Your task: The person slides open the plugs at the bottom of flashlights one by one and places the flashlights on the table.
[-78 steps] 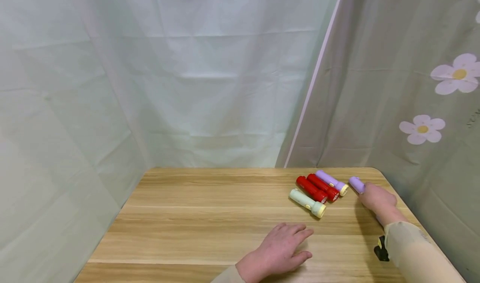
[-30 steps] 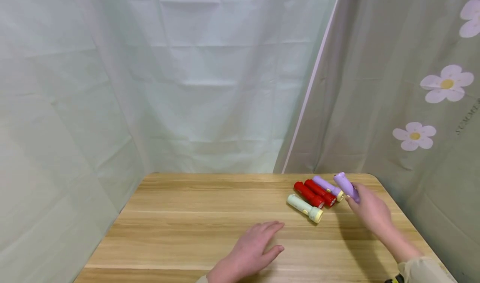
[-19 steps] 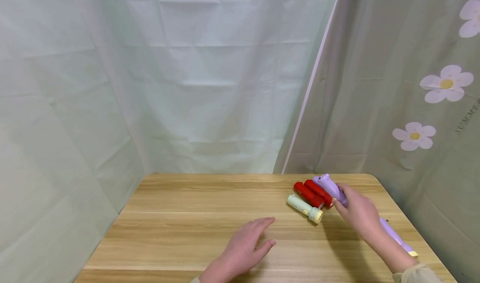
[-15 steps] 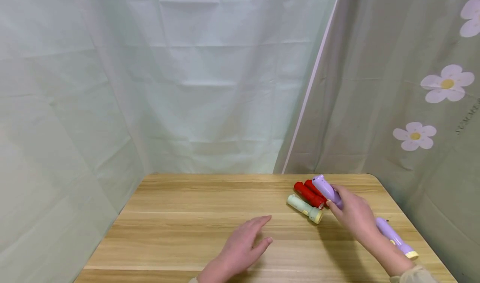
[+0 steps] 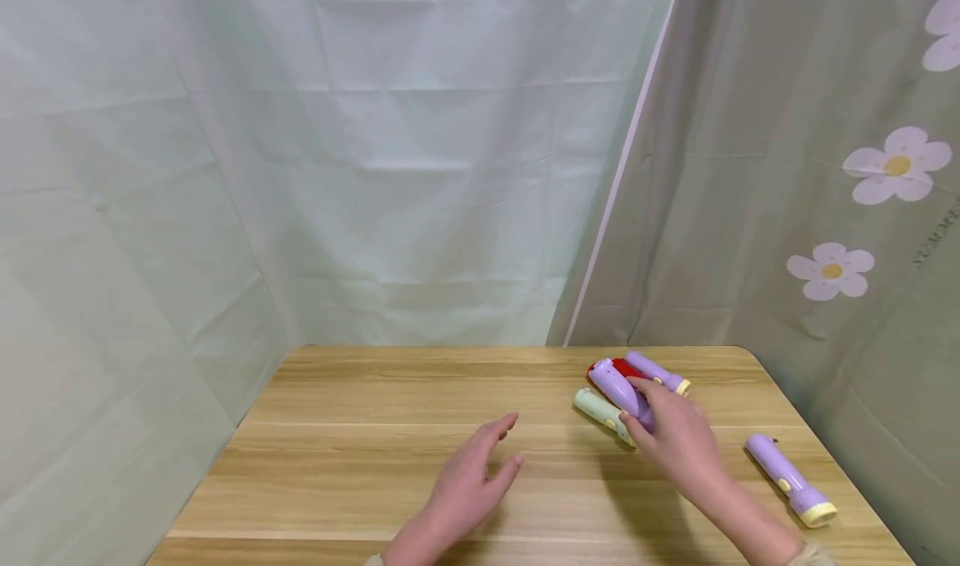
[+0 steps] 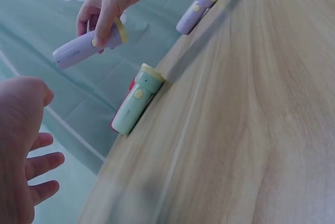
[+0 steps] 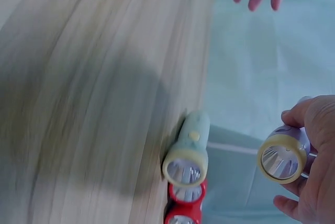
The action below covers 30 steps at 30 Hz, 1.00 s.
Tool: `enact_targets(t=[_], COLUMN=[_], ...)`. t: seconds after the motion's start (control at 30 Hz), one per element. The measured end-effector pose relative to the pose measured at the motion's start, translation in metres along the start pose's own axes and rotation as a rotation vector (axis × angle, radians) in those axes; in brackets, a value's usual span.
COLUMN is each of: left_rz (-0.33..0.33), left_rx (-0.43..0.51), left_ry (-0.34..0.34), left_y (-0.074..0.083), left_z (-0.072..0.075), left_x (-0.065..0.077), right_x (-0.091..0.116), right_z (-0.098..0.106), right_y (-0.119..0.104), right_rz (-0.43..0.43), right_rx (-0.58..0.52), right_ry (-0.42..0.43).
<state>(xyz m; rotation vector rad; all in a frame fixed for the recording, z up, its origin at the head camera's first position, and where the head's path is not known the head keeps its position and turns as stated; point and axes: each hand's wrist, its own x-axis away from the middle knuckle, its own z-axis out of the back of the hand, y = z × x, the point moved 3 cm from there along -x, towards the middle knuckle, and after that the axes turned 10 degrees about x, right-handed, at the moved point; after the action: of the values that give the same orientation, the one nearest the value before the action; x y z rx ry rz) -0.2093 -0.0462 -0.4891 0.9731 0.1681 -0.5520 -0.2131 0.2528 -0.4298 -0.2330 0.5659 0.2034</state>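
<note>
My right hand (image 5: 678,437) grips a purple flashlight (image 5: 621,389) around its head end, lifted off the table; its cream rim and lens (image 7: 282,159) face the right wrist camera. Beneath it lie a mint green flashlight (image 5: 597,408) and two red flashlights, mostly hidden in the head view; one red flashlight (image 7: 187,192) shows its lens beside the green one. My left hand (image 5: 467,481) hovers above the table to the left, fingers extended and thumb apart, holding nothing. In the left wrist view, its fingers (image 6: 44,165) are spread in the air.
A second purple flashlight (image 5: 660,373) lies at the back right behind the red ones. Another purple flashlight (image 5: 791,481) lies near the right edge of the wooden table (image 5: 360,441). Pale curtains (image 5: 450,174) hang behind and at the sides.
My right hand has picked up the purple flashlight from the right side and carried it left, over the red and green ones. The left hand has drifted left.
</note>
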Motion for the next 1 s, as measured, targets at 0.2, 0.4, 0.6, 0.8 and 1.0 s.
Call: enact_targets(t=[0.2, 0.4, 0.6, 0.8, 1.0], left_rz=[0.033, 0.068, 0.063, 0.058, 0.062], left_rx=[0.095, 0.231, 0.370, 0.515, 0.586], left_ry=[0.060, 0.109, 0.156, 0.171, 0.179], left_y=[0.002, 0.008, 0.011, 0.016, 0.021], left_z=[0.004, 0.007, 0.005, -0.003, -0.012], left_x=[-0.004, -0.011, -0.019, -0.030, -0.039], right_x=[0.001, 0.001, 0.002, 0.003, 0.000], right_z=[-0.004, -0.008, -0.013, -0.017, -0.023], right_y=[-0.014, -0.028, -0.039, -0.050, -0.061], right_rz=[0.016, 0.020, 0.040, 0.025, 0.036], right_rx=[-0.035, -0.063, -0.083, -0.109, -0.119], right_ry=[0.022, 0.030, 0.054, 0.051, 0.062])
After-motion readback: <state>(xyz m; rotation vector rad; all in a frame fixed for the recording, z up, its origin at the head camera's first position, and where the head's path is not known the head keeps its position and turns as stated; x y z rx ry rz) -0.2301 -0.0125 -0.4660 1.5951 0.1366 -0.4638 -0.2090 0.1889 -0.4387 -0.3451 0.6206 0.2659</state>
